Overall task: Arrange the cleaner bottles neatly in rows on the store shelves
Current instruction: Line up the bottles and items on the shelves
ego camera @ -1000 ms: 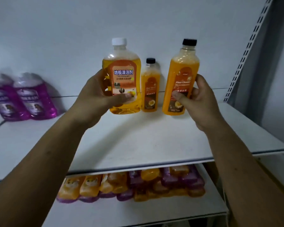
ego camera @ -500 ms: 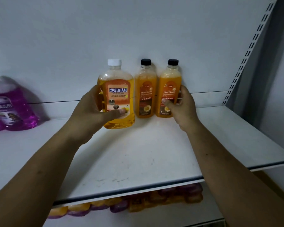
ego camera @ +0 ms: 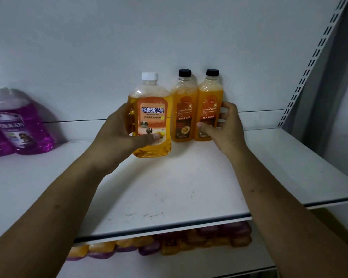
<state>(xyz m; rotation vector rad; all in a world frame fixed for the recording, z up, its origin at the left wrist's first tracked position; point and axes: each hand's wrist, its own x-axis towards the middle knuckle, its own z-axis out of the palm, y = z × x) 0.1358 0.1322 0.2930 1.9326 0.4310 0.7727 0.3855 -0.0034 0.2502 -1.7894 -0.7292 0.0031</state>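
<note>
White shelf [ego camera: 189, 187] carries three orange bottles [ego camera: 184, 109] at twelve o'clock, purple bottles [ego camera: 22, 125] at nine.

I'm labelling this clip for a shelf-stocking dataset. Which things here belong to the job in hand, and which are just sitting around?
In the job:
white-capped orange bottle, in the left hand
right black-capped bottle, in the right hand
middle black-capped bottle
shelf

Just there:
purple bottles
pouches on the lower shelf

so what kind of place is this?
Most likely a shop aisle mid-restock. White metal shelf hung on a slotted upright, orange floor cleaner bottles lined against the back panel, purple cleaner bottles to the left, more stock on the shelf below.
</note>
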